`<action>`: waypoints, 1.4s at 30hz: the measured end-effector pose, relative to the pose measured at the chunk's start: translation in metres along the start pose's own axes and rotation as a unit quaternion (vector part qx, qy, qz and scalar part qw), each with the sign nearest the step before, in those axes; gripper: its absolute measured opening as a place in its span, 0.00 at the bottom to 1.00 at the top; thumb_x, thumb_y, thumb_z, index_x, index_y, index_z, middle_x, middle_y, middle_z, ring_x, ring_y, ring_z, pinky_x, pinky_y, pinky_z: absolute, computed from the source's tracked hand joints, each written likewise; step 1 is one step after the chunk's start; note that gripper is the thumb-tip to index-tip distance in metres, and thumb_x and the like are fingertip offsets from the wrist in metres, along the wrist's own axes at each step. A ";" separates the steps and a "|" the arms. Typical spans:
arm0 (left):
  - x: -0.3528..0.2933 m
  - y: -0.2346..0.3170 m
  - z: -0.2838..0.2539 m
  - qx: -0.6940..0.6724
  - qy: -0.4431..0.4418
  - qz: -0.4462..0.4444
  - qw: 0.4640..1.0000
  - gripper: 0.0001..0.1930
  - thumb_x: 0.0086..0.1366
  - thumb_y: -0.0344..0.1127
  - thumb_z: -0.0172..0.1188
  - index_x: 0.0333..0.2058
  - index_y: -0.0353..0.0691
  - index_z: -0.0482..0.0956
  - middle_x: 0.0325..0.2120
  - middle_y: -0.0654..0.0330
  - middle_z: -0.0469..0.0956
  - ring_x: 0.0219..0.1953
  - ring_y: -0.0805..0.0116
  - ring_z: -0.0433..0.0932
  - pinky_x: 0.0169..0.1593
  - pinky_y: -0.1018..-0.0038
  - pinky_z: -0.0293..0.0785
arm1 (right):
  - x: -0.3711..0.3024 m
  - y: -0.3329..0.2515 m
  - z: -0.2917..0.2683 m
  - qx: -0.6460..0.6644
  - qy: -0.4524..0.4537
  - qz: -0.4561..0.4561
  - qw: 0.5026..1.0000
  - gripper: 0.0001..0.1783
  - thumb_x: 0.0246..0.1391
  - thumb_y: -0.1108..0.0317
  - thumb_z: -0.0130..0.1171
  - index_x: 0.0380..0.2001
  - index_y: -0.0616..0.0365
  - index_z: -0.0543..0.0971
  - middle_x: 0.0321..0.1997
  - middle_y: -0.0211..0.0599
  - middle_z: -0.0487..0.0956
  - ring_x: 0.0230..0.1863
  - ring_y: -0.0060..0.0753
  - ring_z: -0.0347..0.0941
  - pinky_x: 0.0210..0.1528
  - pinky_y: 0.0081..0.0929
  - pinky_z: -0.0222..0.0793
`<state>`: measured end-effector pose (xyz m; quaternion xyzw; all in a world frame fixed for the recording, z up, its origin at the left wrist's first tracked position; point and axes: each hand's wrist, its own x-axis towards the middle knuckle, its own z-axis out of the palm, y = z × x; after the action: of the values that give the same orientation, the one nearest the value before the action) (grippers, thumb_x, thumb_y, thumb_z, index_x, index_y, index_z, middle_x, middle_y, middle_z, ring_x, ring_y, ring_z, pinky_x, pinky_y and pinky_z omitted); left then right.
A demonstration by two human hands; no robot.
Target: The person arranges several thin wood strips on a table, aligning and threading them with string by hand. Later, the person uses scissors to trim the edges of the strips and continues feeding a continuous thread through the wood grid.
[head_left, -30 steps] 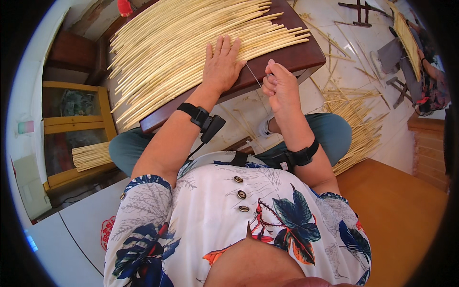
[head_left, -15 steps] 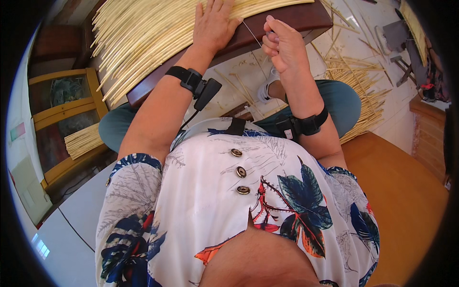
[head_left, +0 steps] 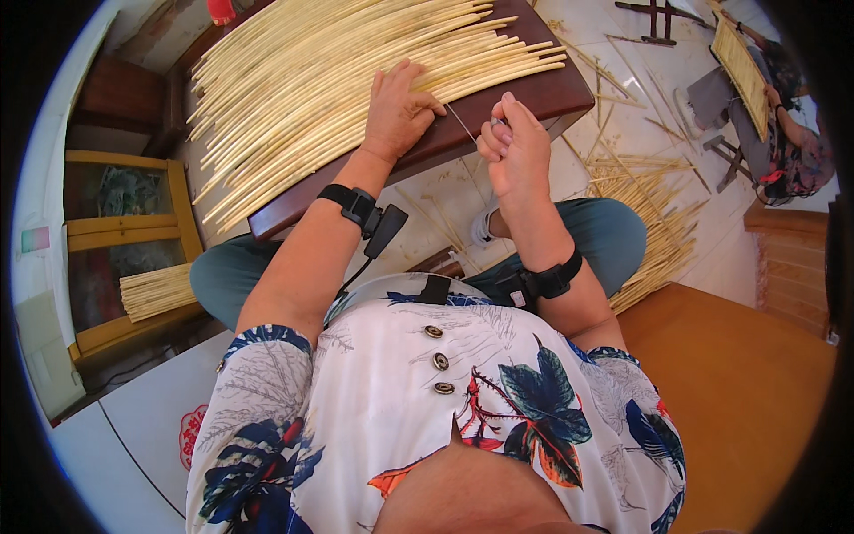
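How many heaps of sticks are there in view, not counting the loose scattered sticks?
3: one heap on the table, under the left hand; one on the floor, past the right knee; one beside the yellow cabinet, near the left knee. The legs may hide some sticks.

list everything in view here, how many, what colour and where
table: 1, dark brown, top centre
laid sticks: many, yellowish, across the table
thread: 1, pale, over the table's near edge
floor: 1, whitish, centre and right
loose sticks: many, yellowish, floor at right
cabinet: 1, yellow frame, left
stick bundle: 1, yellowish, by the cabinet
unclear item: 1, red, top left
wooden surface: 1, orange brown, lower right
smooth surface: 1, pale grey, lower left
co-worker: 1, darkly dressed, upper right
panel: 1, yellowish, before the co-worker
wristbands: 2, black, one each side
shirt: 1, white, patterned, lower centre
left hand: 1, bare, on the laid sticks
right hand: 1, bare, gripping the thread
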<state>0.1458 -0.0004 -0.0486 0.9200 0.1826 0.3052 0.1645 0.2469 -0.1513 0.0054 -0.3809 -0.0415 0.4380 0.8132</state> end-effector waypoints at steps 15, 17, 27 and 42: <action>0.003 0.000 -0.001 -0.094 -0.021 -0.072 0.993 0.13 0.45 0.47 0.67 0.24 0.44 0.83 0.51 0.59 0.69 0.60 0.55 0.57 0.64 0.56 0.38 | -0.010 0.071 0.032 -0.487 -0.268 -0.445 0.702 0.05 0.50 0.73 0.55 0.24 0.62 0.74 0.21 0.43 0.72 0.23 0.42 0.71 0.27 0.28 0.67; 0.003 -0.002 0.002 -0.071 -0.001 -0.059 0.996 0.12 0.44 0.45 0.67 0.24 0.44 0.83 0.51 0.62 0.70 0.59 0.57 0.59 0.64 0.56 0.38 | -0.010 0.066 0.029 -0.521 -0.295 -0.452 0.661 0.04 0.49 0.72 0.56 0.24 0.62 0.74 0.20 0.43 0.72 0.24 0.43 0.71 0.27 0.28 0.68; 0.002 -0.002 0.003 -0.030 -0.006 -0.018 0.999 0.05 0.50 0.39 0.63 0.24 0.48 0.79 0.47 0.61 0.69 0.51 0.62 0.66 0.62 0.51 0.43 | 0.038 -0.008 -0.003 -0.712 -0.203 -0.448 0.502 0.06 0.50 0.66 0.53 0.26 0.55 0.76 0.30 0.40 0.74 0.32 0.45 0.71 0.36 0.37 0.67; 0.004 0.003 0.000 -0.058 0.018 0.003 0.998 0.05 0.52 0.31 0.59 0.28 0.45 0.73 0.40 0.63 0.69 0.46 0.61 0.69 0.59 0.46 0.47 | 0.083 0.026 -0.012 -0.721 -0.163 -0.446 0.505 0.07 0.46 0.70 0.57 0.32 0.48 0.78 0.26 0.32 0.72 0.31 0.37 0.71 0.31 0.31 0.69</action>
<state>0.1492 -0.0013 -0.0456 0.9037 0.1647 0.3326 0.2137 0.2848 -0.0879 -0.0427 -0.6885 -0.6392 -0.1097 0.3245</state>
